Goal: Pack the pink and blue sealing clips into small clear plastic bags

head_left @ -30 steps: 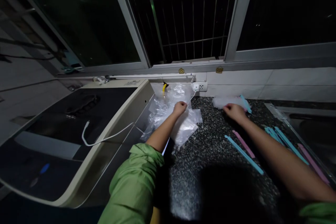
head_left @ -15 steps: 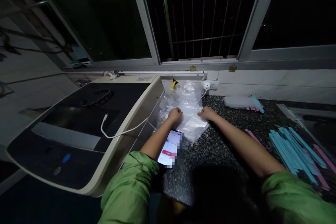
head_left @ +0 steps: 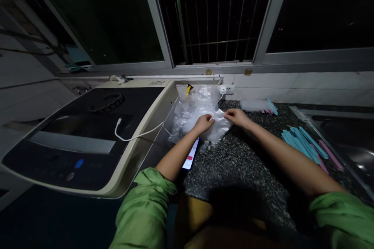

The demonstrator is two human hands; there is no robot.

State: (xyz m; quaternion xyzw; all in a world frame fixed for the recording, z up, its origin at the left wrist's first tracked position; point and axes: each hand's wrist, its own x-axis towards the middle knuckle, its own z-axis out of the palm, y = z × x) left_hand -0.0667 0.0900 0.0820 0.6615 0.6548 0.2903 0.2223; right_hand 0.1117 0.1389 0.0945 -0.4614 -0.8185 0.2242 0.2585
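A pile of clear plastic bags (head_left: 193,111) lies on the dark speckled counter beneath the window. Above its front right part, my left hand (head_left: 205,123) pinches the edge of one thin clear plastic bag (head_left: 219,126). My right hand (head_left: 235,117) has the bag's other upper corner between thumb and fingers, so the edge spans the gap between both hands. Under my left forearm lies a lit phone (head_left: 191,156), partly hidden by the arm.
Left of the counter stands a washing machine (head_left: 137,151) with a white cable (head_left: 140,135) across its lid. Blue and pink strips (head_left: 304,144) lie at right, near a sink (head_left: 350,136). A wrapped bundle (head_left: 255,105) sits by the wall, right of a power socket (head_left: 227,89).
Both hands have moved closer together and now raise a bag's edge between them. My left hand has shifted right. The camera view has turned slightly to the right.
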